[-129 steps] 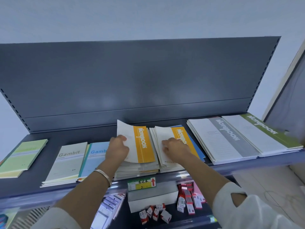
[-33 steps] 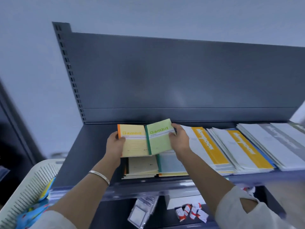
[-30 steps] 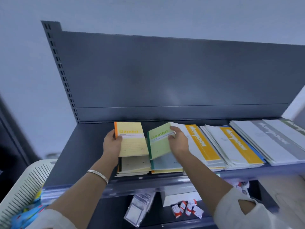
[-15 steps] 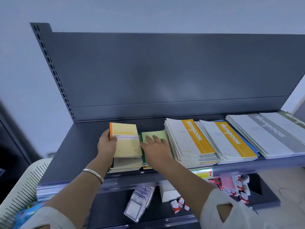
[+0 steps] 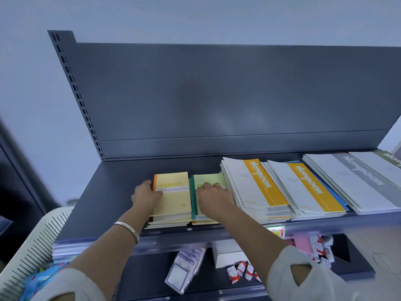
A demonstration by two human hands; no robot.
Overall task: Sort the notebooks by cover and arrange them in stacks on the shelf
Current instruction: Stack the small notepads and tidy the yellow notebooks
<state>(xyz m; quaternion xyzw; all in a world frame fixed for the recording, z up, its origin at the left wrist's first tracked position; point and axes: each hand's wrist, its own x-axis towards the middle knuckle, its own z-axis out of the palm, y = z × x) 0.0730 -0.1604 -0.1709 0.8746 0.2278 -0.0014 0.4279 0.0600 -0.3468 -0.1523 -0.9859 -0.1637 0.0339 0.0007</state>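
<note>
A: Nearest, what are the hands doing?

B: The left hand (image 5: 145, 195) grips the left edge of the yellow notebook (image 5: 173, 195) topping its stack at frame centre. The right hand (image 5: 213, 195) lies flat, unclenched, pressing the green notebook (image 5: 208, 180) just beside it.

A: Farther back?

B: Both stacks sit on the shelf (image 5: 112, 192), with the orange-striped stacks (image 5: 256, 187) to the right.

The green notebook (image 5: 208, 181), earlier held up, now lies flat under the right hand (image 5: 213, 197).
</note>
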